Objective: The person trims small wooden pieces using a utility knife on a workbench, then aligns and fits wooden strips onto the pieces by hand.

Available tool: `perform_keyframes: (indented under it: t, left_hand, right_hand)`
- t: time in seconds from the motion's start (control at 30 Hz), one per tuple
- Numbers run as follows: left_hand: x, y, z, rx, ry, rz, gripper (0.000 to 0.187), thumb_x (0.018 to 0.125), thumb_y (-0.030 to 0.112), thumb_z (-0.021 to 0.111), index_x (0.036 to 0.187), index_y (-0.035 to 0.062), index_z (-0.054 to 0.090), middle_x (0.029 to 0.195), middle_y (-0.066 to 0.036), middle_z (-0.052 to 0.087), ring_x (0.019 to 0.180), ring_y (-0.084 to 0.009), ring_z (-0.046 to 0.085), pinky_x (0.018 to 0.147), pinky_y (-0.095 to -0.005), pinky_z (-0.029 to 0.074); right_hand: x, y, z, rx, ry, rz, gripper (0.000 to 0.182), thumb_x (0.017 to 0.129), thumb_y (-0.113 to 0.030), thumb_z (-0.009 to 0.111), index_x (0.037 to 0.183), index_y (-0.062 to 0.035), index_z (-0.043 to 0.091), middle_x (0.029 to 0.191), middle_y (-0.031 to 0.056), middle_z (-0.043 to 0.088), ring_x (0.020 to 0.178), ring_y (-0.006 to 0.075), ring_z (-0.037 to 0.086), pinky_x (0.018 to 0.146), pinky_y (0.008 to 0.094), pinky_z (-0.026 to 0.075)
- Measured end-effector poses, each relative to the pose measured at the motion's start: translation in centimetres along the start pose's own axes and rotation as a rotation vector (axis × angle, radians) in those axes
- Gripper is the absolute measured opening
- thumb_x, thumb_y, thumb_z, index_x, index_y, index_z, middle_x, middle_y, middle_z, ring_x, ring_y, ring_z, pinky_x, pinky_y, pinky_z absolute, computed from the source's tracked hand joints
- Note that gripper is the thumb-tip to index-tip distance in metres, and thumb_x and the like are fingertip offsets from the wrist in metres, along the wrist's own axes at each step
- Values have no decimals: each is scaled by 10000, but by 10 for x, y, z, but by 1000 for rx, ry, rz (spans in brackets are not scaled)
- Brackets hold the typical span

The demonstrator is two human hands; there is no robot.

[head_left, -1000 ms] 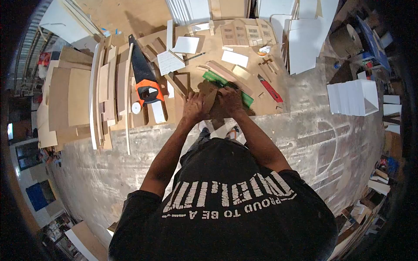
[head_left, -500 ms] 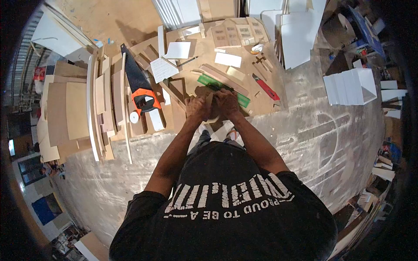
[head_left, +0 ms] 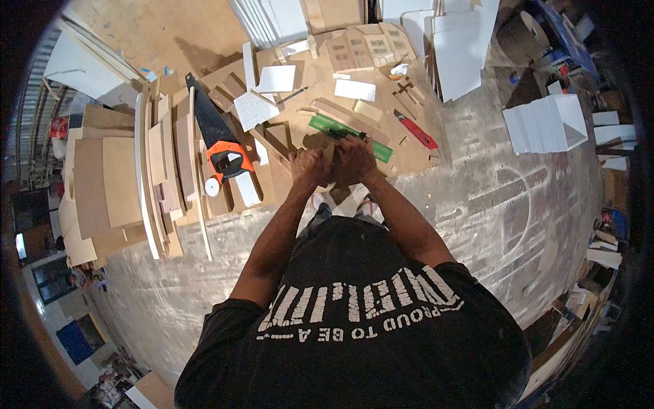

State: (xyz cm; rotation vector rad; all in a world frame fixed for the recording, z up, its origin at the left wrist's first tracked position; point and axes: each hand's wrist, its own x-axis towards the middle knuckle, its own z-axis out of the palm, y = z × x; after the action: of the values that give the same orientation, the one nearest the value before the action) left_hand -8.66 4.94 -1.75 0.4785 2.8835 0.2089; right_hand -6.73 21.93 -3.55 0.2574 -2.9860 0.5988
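Note:
Close together at the near edge of the work board (head_left: 415,160), my left hand (head_left: 308,168) and my right hand (head_left: 357,160) are both closed on a small brown piece (head_left: 329,151). Its kind is hard to make out, since the fingers cover much of it. Just beyond the hands lies a green ruler (head_left: 378,149), partly hidden by my right hand. Wood strips (head_left: 357,121) rest behind the ruler. A red utility knife (head_left: 415,129) lies to the right. Left of my left hand is a handsaw (head_left: 228,158) with an orange and black handle.
A written paper (head_left: 256,111), a white card (head_left: 354,90) and a pencil (head_left: 293,95) lie farther back. Behind them is a wooden model facade (head_left: 371,49). Long wood strips and panels (head_left: 122,180) are stacked at left. White boxes (head_left: 545,126) stand on the floor at right.
My view has shifted slightly. Both hands stay closed on the brown piece, with a small change in the right hand's position over the ruler. Tools and papers lie where they were.

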Motion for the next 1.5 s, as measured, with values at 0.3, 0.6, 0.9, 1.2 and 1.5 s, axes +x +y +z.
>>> perform_keyframes:
  t: [0.3, 0.6, 0.9, 1.2, 1.5]
  left_hand:
    - [4, -1, -7, -124, 3, 4, 420, 711, 482, 734, 989, 167, 731, 950, -113, 701, 979, -298, 644, 960, -479, 386]
    - [21, -25, -23, -260, -59, 72, 381, 768, 452, 684, 923, 107, 732, 921, -162, 704, 924, -369, 665, 845, -534, 480]
    - [23, -99, -37, -481, 274, 77, 275, 859, 223, 642, 762, -34, 657, 746, -213, 651, 701, -384, 646, 635, -426, 500]
    - [43, -110, -27, -325, 419, 128, 178, 803, 177, 663, 903, 33, 695, 834, -190, 667, 828, -398, 636, 762, -472, 500]
    - [127, -83, 1, 14, 283, 479, 260, 821, 80, 586, 1066, 57, 668, 1134, -103, 602, 1101, -327, 538, 925, -458, 455]
  right_hand:
    - [-12, 26, 6, 306, 49, 134, 248, 801, -153, 670, 1017, -31, 678, 1027, 141, 684, 976, 334, 649, 862, 433, 495]
    - [-123, 66, -32, 323, 230, 444, 259, 820, -63, 696, 1066, 9, 662, 930, 172, 672, 730, 262, 657, 673, 359, 547]
    - [-118, 28, -18, 363, 159, 360, 299, 825, -132, 654, 1122, -97, 650, 1067, 149, 664, 964, 356, 644, 855, 471, 508]
    - [-80, 22, -6, 206, -59, 315, 407, 853, -254, 634, 1247, -169, 583, 1112, 156, 638, 969, 368, 631, 828, 503, 493]
    - [-130, 2, -33, 394, 110, 620, 428, 831, -144, 651, 1244, -61, 576, 1077, 186, 635, 980, 362, 631, 851, 455, 511]
